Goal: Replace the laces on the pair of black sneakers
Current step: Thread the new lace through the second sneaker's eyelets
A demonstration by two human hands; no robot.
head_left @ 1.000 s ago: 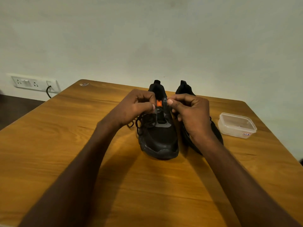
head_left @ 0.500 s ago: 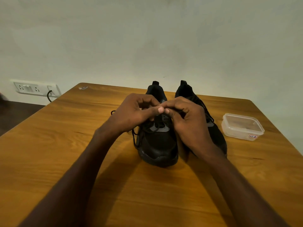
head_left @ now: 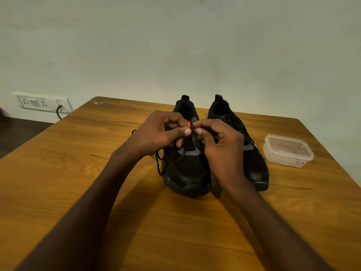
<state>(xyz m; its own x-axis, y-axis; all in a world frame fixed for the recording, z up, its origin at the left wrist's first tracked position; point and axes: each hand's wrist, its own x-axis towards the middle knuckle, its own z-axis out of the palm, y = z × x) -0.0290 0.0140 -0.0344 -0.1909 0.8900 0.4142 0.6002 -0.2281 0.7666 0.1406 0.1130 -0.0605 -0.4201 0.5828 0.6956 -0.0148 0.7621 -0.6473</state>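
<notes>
Two black sneakers stand side by side on the wooden table (head_left: pixel 78 182), toes toward me. Over the tongue of the left sneaker (head_left: pixel 187 173) my left hand (head_left: pixel 164 132) and my right hand (head_left: pixel 218 141) meet, thumbs nearly touching. Both pinch a black lace (head_left: pixel 192 122) that loops up between the fingertips, just in front of an orange tag on the tongue. More loose lace (head_left: pixel 162 161) hangs down that shoe's left side onto the table. The right sneaker (head_left: pixel 252 165) is laced and partly hidden behind my right hand.
A clear plastic box (head_left: pixel 288 151) with a small red label sits on the table right of the shoes. A wall socket strip (head_left: pixel 42 102) with a black cable plugged in is on the wall at far left. The table's far edge lies just behind the shoes.
Both hands have risen slightly on the left sneaker's tongue, and the lace loop and orange tag now show between the fingertips. The shoes have not moved.
</notes>
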